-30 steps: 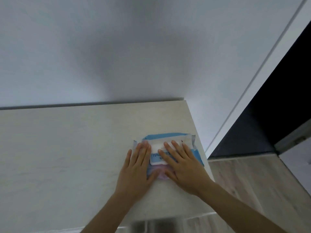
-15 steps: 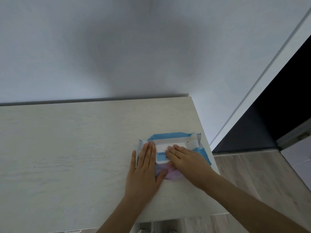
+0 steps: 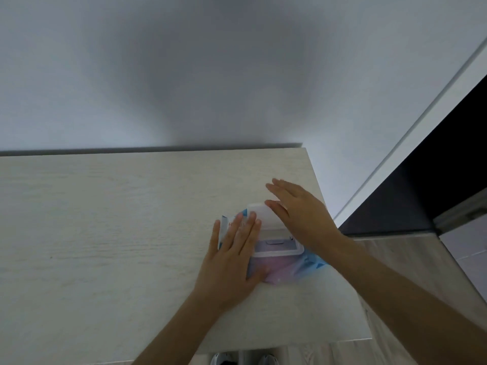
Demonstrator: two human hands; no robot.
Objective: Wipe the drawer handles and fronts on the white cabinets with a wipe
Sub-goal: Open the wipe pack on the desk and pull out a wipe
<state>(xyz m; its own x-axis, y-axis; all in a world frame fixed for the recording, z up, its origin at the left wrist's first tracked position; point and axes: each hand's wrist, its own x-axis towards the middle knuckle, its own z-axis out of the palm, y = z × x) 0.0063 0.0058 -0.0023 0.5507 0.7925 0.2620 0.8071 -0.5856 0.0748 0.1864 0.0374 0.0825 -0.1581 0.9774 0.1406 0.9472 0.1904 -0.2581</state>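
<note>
— What's the risk right now?

— My left hand (image 3: 232,256) lies flat, fingers spread, pressing the wipe pack (image 3: 283,270) onto the worktop (image 3: 118,219) near its right edge. My right hand (image 3: 300,214) is open, gripping nothing I can see, fingers against the raised lid flap (image 3: 259,216).

— So?

— If the left eases off, I think the soft pack could slide or lift with the first wipe, maybe toward the edge. The flap might also fall shut before I reach in.

— And the wipe?

— Not out yet; the opening (image 3: 275,243) looks flat, so I may pinch several together.
</note>
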